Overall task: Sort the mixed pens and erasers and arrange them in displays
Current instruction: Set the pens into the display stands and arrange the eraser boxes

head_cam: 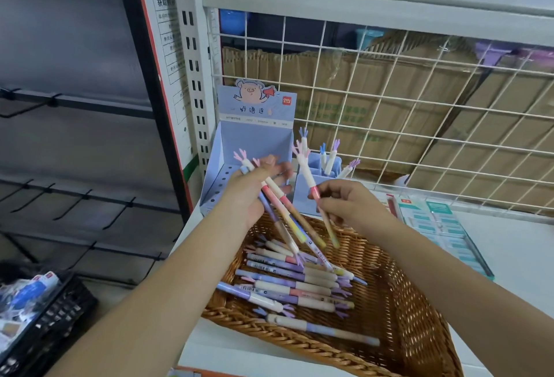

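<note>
My left hand (254, 187) grips a bundle of pens (284, 211), their antler caps up and their tips slanting down over the basket. My right hand (344, 201) pinches a single pink-banded pen (308, 175), held upright beside the bundle. Below both hands a wicker basket (419, 331) holds several loose pastel pens (296, 283). Behind my hands stands a blue pig-printed display box (254, 136) with a holed insert. To its right, a blue pen holder (302, 193) has a few pens standing in it.
A white wire grid (389, 106) backs the shelf, with cardboard boxes behind it. A flat teal packet (443, 226) lies on the white shelf at the right. A black crate (48, 316) of packaged goods sits on the floor at lower left, beside empty dark shelving.
</note>
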